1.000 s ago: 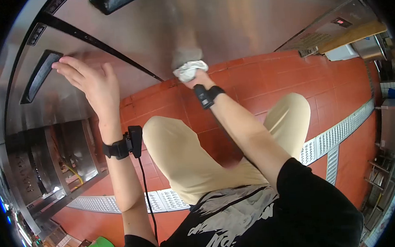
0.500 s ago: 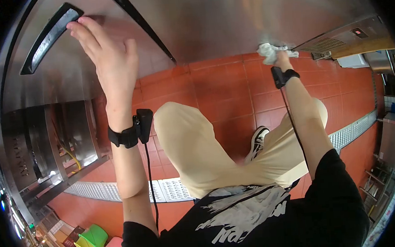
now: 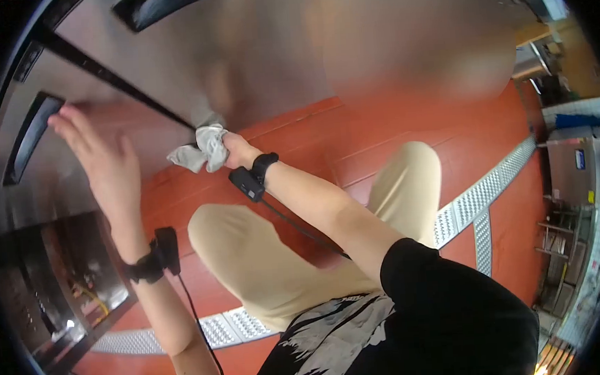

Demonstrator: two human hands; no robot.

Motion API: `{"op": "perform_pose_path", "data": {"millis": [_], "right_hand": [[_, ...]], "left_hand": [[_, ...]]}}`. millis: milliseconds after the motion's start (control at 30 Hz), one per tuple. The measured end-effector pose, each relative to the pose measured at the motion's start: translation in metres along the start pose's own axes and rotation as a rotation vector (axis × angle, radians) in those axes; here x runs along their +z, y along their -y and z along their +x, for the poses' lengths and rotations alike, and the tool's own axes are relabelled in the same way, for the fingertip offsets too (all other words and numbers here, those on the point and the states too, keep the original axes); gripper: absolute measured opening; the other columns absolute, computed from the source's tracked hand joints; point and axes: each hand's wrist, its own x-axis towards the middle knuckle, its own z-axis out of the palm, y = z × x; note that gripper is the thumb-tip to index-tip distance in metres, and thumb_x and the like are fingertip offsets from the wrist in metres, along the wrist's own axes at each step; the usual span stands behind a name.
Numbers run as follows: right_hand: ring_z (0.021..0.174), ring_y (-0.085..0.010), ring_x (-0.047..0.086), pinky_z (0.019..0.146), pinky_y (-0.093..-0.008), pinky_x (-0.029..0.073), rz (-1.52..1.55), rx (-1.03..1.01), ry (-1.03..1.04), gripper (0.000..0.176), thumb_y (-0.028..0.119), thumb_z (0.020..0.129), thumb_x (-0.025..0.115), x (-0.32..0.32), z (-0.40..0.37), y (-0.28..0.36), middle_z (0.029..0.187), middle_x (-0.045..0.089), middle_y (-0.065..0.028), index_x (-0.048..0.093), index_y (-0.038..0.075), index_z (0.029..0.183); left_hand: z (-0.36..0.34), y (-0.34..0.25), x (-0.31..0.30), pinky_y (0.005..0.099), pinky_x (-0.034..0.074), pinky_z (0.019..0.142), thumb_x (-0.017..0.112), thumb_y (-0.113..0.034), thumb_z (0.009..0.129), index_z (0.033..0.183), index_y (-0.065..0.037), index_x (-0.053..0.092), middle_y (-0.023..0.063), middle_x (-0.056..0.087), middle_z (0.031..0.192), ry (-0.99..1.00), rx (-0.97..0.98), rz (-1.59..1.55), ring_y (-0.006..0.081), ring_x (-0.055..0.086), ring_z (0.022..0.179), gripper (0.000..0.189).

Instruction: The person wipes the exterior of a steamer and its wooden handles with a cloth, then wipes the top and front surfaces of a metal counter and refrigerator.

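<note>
My right hand (image 3: 241,152) is closed on a crumpled whitish cloth (image 3: 211,143). The cloth is at the lower part of a stainless steel cabinet front (image 3: 271,58), by the bottom of the dark gap (image 3: 125,85) between two doors. Fingers stretched, my left hand (image 3: 106,158) has its fingertips at the upper end of a black recessed handle (image 3: 32,135) on the left door. Whether they press on the metal cannot be made out. A second recessed handle (image 3: 158,7) shows at the top.
Red floor tiles (image 3: 296,129) lie under my bent knees. Perforated metal drain covers (image 3: 236,327) cross the floor behind me. A metal rack (image 3: 78,270) stands on the left. Steel equipment (image 3: 577,167) and shelving line the right side.
My right hand has carried the cloth leftward along the cabinet's bottom to the door gap. My left hand stays by the handle while the view has turned and shifted right.
</note>
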Motion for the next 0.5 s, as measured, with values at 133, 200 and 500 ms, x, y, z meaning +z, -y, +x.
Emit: {"op": "perform_pose_path", "data": {"millis": [133,200,500], "right_hand": [[0.091,-0.0295,0.067,0.082,-0.0464,0.053,0.066,-0.012,-0.133,0.041,0.022,0.099,0.026,-0.017,-0.062,0.095,0.103,0.067,-0.0151,0.057,-0.001,0.112],[0.086,-0.0332,0.067,0.072,-0.0471,0.054,0.18,0.113,0.141,0.046,0.022,0.095,0.02,-0.068,-0.065,0.149,0.097,0.068,-0.0176,0.06,0.002,0.107],[0.088,-0.029,0.065,0.079,-0.0393,0.052,-2.027,-0.683,-0.515,0.04,-0.001,0.064,0.073,-0.11,-0.218,0.363,0.094,0.066,-0.0127,0.06,-0.001,0.102]], "left_hand": [[0.0,0.001,0.002,0.043,0.017,0.117,0.058,-0.004,0.086,0.152,-0.006,0.006,0.0252,0.001,0.156,-0.06,-0.015,-0.011,0.0406,0.007,0.144,0.084],[0.0,0.001,0.003,0.0434,0.017,0.117,0.057,-0.004,0.087,0.152,-0.006,0.006,0.0249,0.001,0.156,-0.089,-0.007,-0.029,0.0407,0.007,0.144,0.083],[0.002,0.002,0.006,0.044,0.017,0.117,0.057,-0.004,0.086,0.151,-0.003,0.006,0.0272,0.003,0.155,-0.111,-0.022,0.032,0.0419,0.009,0.143,0.082]]}}
